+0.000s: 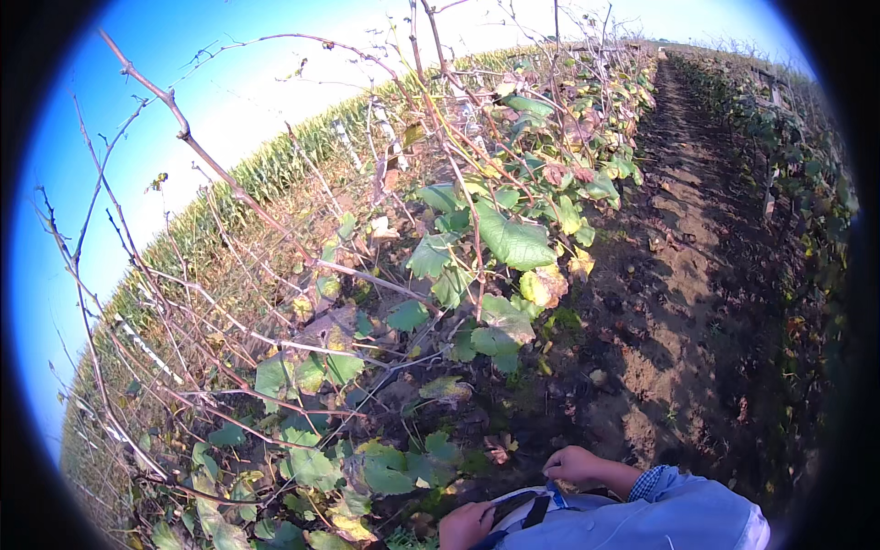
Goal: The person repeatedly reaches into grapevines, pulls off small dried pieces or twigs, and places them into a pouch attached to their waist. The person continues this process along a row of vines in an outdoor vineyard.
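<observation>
My left hand [466,526] is at the bottom edge of the view, its fingers curled at the pale rim of an open bag or pouch [526,492] worn at my waist. Whether it grips the rim or only rests there is unclear. My right hand [574,465] is just above the far end of the pouch, fingers bent together and pointing down. Close under those fingertips lies a blue strip [555,495]. Anything between them is too small to make out. A black strap [536,511] crosses the pouch. A light blue sleeve with a checked cuff [646,483] covers my right arm.
Grapevines with bare canes [275,234] and green-yellow leaves [515,237] fill the left, some canes reaching high. Pale posts [390,134] stand among them. A dirt path [677,268] runs away on the right, beside another vine row [804,148]. Tall green crops [275,151] grow behind.
</observation>
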Demonstrator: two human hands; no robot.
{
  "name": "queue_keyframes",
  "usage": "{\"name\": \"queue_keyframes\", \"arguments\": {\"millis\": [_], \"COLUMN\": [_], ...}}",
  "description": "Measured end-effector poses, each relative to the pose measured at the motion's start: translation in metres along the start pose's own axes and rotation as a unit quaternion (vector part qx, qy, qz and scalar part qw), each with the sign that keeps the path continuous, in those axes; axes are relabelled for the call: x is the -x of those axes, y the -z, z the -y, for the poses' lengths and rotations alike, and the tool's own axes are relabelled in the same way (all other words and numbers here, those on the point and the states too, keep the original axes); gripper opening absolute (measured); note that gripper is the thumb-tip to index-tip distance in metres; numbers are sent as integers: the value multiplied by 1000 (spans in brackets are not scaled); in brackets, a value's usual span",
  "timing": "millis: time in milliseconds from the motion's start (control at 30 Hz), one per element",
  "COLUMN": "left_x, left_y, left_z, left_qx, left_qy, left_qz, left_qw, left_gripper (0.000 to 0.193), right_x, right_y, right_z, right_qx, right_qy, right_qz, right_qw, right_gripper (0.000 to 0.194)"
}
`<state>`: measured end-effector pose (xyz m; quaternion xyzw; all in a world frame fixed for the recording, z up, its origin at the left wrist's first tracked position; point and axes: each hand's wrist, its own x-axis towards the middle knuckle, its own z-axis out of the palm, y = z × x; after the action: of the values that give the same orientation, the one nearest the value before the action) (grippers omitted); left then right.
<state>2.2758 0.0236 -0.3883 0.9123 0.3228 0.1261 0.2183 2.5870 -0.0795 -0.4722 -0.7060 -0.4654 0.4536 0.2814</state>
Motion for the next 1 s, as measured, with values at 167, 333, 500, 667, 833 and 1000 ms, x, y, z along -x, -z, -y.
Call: {"name": "queue_keyframes", "arguments": {"millis": [167, 333, 500, 667, 833, 1000], "left_x": [-21, -50, -106, -222, -319, -395], "left_y": [-21, -23, -29, 2, 113, 246], "left_z": [-9, -19, -54, -127, -199, -230], "left_qx": [-10, 19, -20, -98, -262, -403], "left_qy": [-31, -42, 13, -68, -79, -62], "left_qz": [40, 6, -58, -222, -390, -518], "left_qw": [999, 999, 998, 968, 879, 752], "left_gripper": [21, 21, 17, 20, 26, 45], "right_x": [20, -23, -86, -93, -89, -108], "right_y": [36, 87, 199, 368, 475, 493], "right_z": [4, -6, 24, 110, 194, 260], "right_qx": [-4, -16, -10, -3, 2, 89], "right_qy": [-35, 4, 176, 363, 470, 611], "right_qz": [-72, -80, -131, -151, -134, -130], "right_qw": [997, 997, 975, 920, 872, 776], "right_gripper": [31, 31, 30, 29, 15, 15]}}
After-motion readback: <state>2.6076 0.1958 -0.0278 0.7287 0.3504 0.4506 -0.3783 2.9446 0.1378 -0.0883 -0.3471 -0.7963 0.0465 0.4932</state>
